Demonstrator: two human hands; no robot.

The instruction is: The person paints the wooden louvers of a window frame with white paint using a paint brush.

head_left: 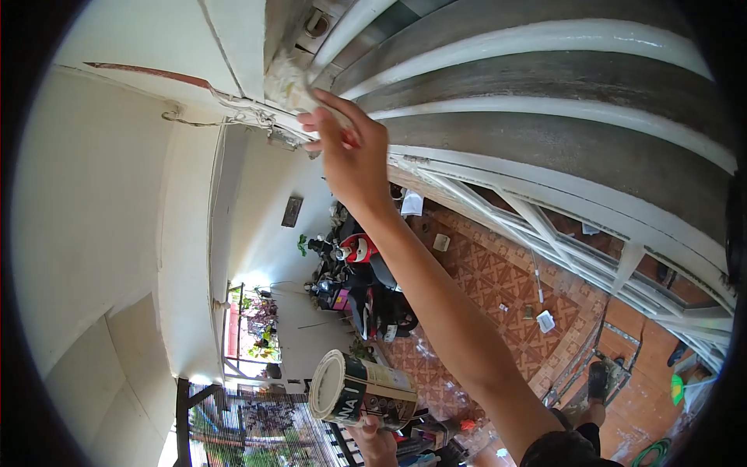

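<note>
High at the upper middle, my right hand has its fingers closed around a paint brush, whose pale bristles lie against the corner where wall and ceiling beams meet. The brush handle is mostly hidden by the fingers. Lower down, my left hand supports a paint can from below. The can is tilted, with its pale round end facing left and a dark label round its side. Part of the left hand is hidden behind the can.
White-edged grey beams cross overhead. Loose wires hang beside the corner. Far below are a patterned tiled floor, motorcycles, a white tray and a metal frame near my foot. White window frames run along the right.
</note>
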